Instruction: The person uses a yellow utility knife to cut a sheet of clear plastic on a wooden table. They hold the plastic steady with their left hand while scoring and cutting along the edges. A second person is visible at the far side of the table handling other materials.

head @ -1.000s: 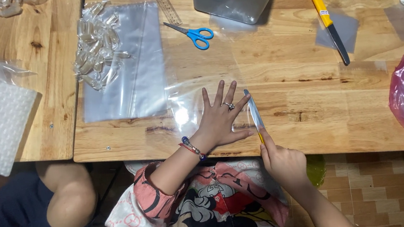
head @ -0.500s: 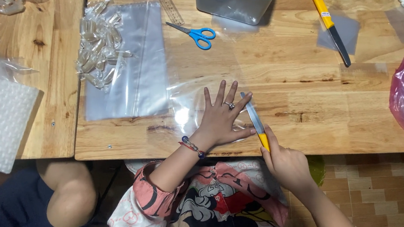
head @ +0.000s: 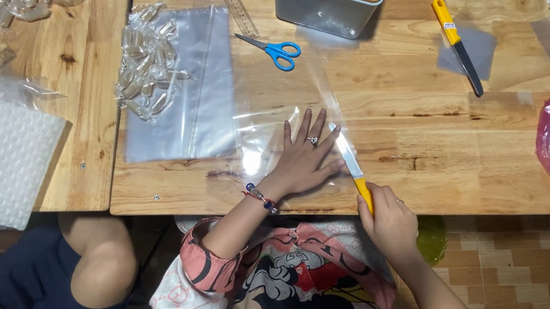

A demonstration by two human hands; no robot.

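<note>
your left hand [head: 302,162] flat, fingers spread, pinning clear plastic sheet [head: 283,101] on worktop [head: 418,128]; right hand [head: 387,221] fisted round yellow-handled knife [head: 354,167] (blade at sheet's near end, most uncut).

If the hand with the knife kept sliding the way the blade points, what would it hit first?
The right hand aims its yellow-handled knife up and slightly left, along the clear plastic sheet. Only sheet and bare table lie ahead until the metal box, probably first, though depth is unclear.

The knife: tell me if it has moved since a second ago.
Yes. The knife slid down the table towards its near edge, away from the scissors.
</note>
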